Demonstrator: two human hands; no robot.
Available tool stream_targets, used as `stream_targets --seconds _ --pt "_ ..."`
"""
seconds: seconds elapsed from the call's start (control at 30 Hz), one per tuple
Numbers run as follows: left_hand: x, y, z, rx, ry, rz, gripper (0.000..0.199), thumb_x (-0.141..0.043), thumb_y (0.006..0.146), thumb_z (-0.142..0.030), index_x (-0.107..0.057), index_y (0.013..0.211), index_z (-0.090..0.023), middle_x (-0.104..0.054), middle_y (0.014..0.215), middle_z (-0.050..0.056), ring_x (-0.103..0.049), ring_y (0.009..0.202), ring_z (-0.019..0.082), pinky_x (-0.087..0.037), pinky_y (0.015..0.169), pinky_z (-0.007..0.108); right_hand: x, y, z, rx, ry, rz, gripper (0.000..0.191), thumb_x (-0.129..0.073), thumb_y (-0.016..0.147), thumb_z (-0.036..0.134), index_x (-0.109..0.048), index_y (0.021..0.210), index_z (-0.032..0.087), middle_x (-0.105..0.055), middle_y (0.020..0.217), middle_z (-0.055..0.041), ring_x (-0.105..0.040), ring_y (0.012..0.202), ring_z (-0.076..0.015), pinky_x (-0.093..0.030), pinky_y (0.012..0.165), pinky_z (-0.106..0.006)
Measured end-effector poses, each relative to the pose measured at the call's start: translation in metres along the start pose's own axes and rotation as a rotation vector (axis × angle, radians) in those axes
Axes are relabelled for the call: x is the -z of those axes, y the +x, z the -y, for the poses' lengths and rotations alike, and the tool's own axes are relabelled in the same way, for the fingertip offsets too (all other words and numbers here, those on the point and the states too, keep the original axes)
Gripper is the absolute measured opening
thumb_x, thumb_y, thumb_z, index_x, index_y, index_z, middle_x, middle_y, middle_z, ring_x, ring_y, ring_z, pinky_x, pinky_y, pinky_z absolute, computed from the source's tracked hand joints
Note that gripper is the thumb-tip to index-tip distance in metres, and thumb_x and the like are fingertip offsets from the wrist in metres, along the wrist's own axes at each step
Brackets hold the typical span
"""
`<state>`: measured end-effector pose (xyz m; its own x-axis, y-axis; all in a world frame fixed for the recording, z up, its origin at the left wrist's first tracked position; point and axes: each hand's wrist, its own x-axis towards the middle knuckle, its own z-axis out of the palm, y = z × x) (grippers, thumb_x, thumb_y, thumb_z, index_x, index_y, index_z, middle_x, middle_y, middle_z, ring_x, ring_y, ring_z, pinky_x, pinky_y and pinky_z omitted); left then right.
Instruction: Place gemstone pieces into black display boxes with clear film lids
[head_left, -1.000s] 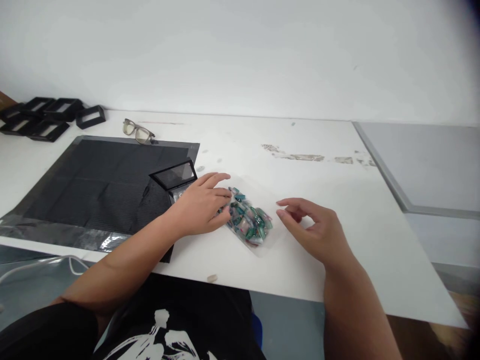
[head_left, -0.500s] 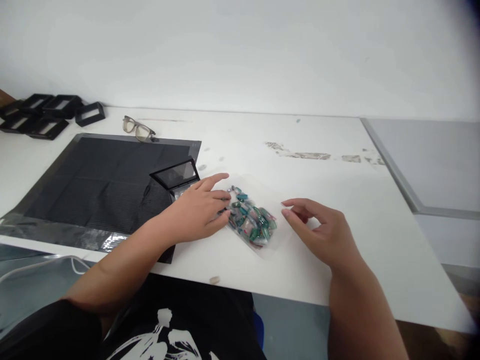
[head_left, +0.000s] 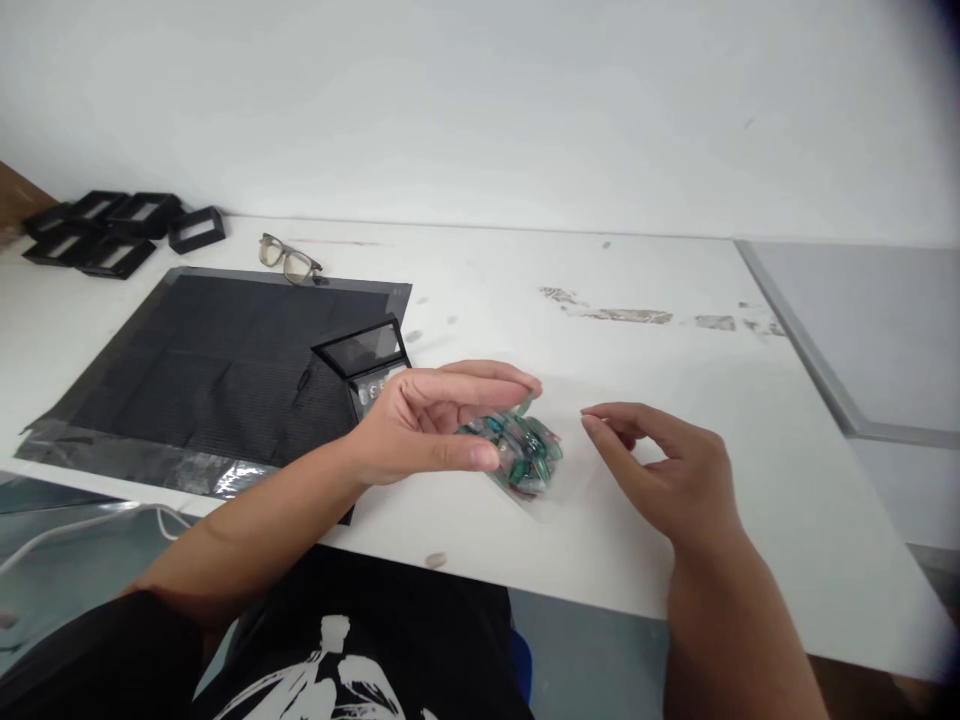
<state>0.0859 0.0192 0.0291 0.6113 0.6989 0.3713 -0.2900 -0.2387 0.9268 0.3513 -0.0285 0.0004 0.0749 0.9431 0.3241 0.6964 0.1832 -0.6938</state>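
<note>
My left hand (head_left: 424,425) is palm-inward over a clear plastic bag (head_left: 574,480) with several green and teal false nails (head_left: 536,455) in it. A pale green false nail (head_left: 527,403) shows at its fingertips, seemingly gripped between the fingers; the thumb stays apart. To the right of the bag, my right hand (head_left: 675,480) has thumb and forefinger tips pinched together. Whatever they hold, if anything, is too small to see. Behind my left hand stands a black hinged case (head_left: 360,350), its windowed lid raised and small pale pieces inside, partly hidden.
A black mat (head_left: 217,360) with clear edging lies on the left of the white table (head_left: 637,560). Eyeglasses (head_left: 289,260) are behind it, and several black boxes (head_left: 112,255) are grouped at the back left. One pale loose piece (head_left: 436,560) lies near the front edge.
My left hand has turned from palm-down on the false nails to palm-inward and raised, with a pale green false nail at its fingertips. My right hand's fingertips have closed slightly.
</note>
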Motion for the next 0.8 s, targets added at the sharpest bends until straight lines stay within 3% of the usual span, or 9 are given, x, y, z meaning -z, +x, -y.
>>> stream_targets --seconds 0.13,0.27,0.37,0.47,0.53,0.6,0.63,0.7,0.8 --pt "-0.010 -0.002 0.008 0.055 -0.273 -0.069 0.035 -0.078 0.085 -0.044 -0.073 0.118 -0.039 -0.067 0.138 -0.002 -0.068 0.123 0.021 -0.059 0.109 0.036 -0.001 0.000 0.000 -0.015 0.003 -0.005 0.011 -0.068 0.087 0.032 -0.074 0.082 0.024 -0.060 0.061 0.0011 -0.055 0.058 -0.0134 -0.038 0.044 -0.024" --pt "-0.015 -0.001 0.010 0.158 -0.369 -0.272 0.034 -0.087 0.074 -0.044 -0.078 0.104 -0.032 -0.076 0.122 0.000 -0.076 0.104 0.019 -0.065 0.098 0.033 -0.001 0.000 0.001 -0.031 -0.019 0.003 0.012 -0.068 0.087 0.033 -0.074 0.083 0.024 -0.060 0.062 0.0004 -0.056 0.058 -0.0138 -0.035 0.041 -0.023" --pt "-0.017 0.001 0.015 0.214 -0.315 -0.439 0.028 -0.086 0.075 -0.042 -0.078 0.097 -0.026 -0.080 0.105 0.000 -0.078 0.091 0.016 -0.068 0.087 0.029 0.000 0.000 0.002 -0.041 -0.041 0.006 0.012 -0.068 0.088 0.033 -0.074 0.083 0.024 -0.060 0.061 0.0006 -0.056 0.058 -0.0137 -0.035 0.041 -0.023" --pt "-0.016 0.001 0.017 0.088 0.000 -0.528 0.025 -0.084 0.079 -0.031 -0.076 0.101 -0.022 -0.080 0.094 0.001 -0.077 0.086 0.014 -0.067 0.082 0.026 0.001 0.000 0.002 -0.043 -0.054 0.006 0.012 -0.068 0.087 0.033 -0.075 0.083 0.024 -0.061 0.062 0.0007 -0.056 0.057 -0.0134 -0.035 0.041 -0.023" --pt "-0.011 0.001 0.016 -0.135 0.393 -0.474 0.021 -0.077 0.083 -0.020 -0.074 0.104 -0.022 -0.080 0.096 0.002 -0.076 0.088 0.012 -0.065 0.083 0.024 0.002 -0.001 0.002 -0.053 -0.056 0.005 0.011 -0.069 0.087 0.033 -0.075 0.083 0.024 -0.063 0.063 0.0002 -0.057 0.058 -0.0139 -0.034 0.040 -0.023" --pt "-0.005 0.000 0.013 -0.363 0.816 -0.299 0.021 -0.068 0.087 -0.012 -0.074 0.104 -0.023 -0.079 0.099 0.001 -0.073 0.090 0.011 -0.063 0.083 0.024 0.002 -0.001 0.001 -0.059 -0.059 0.002 0.011 -0.069 0.087 0.033 -0.075 0.084 0.024 -0.064 0.064 -0.0002 -0.058 0.060 -0.0145 -0.033 0.039 -0.022" --pt "-0.002 0.000 0.011 -0.406 0.989 -0.207 0.023 -0.065 0.088 -0.010 -0.074 0.105 -0.023 -0.079 0.099 0.001 -0.072 0.090 0.012 -0.062 0.082 0.025 0.002 0.000 0.000 -0.055 -0.062 0.005 0.010 -0.069 0.087 0.032 -0.075 0.084 0.025 -0.064 0.064 -0.0002 -0.059 0.060 -0.0146 -0.033 0.039 -0.022" --pt "0.003 0.000 0.008 -0.339 1.234 -0.062 0.024 -0.062 0.088 -0.012 -0.075 0.105 -0.022 -0.079 0.098 0.001 -0.071 0.092 0.016 -0.060 0.081 0.031 0.002 0.000 -0.001 -0.032 -0.064 0.016 0.009 -0.069 0.087 0.031 -0.075 0.084 0.025 -0.062 0.062 0.0004 -0.058 0.060 -0.0142 -0.035 0.040 -0.022" --pt "0.006 0.000 0.006 -0.143 1.326 0.096 0.018 -0.061 0.088 -0.024 -0.078 0.090 -0.023 -0.079 0.098 0.000 -0.070 0.101 0.023 -0.056 0.086 0.038 0.003 0.000 -0.002 -0.009 -0.062 0.015 0.008 -0.069 0.087 0.029 -0.075 0.084 0.025 -0.062 0.062 0.0012 -0.057 0.060 -0.0133 -0.037 0.042 -0.022"
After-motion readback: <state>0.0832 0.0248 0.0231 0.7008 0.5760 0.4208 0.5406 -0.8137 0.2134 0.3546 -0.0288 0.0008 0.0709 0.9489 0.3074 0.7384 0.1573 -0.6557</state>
